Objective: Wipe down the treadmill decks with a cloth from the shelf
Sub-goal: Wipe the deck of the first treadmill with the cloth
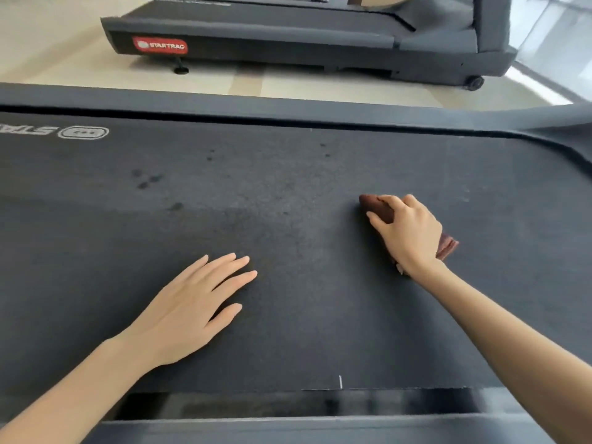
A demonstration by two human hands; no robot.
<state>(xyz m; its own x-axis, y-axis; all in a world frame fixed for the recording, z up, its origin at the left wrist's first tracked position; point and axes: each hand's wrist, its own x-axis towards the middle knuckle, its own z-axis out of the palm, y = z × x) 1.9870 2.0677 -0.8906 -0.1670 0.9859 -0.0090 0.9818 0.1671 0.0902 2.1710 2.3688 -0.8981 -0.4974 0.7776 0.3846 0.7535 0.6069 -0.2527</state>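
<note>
A dark grey treadmill deck (pixel 288 187) fills most of the view, its belt running left to right. My right hand (pixel 408 232) grips a dark red-brown cloth (pixel 376 206) and presses it on the belt right of centre; most of the cloth is hidden under the hand, with an end showing by the wrist. My left hand (pixel 189 306) lies flat on the belt, fingers straight and spread, holding nothing. Several darker spots mark the belt at the left of centre.
The grey side rail (pixel 224 102) runs along the far edge of the belt, and another rail (pixel 288 431) lies at the near edge. A second treadmill (pixel 288 36) with a red label stands beyond on the pale wooden floor (pixel 80 68).
</note>
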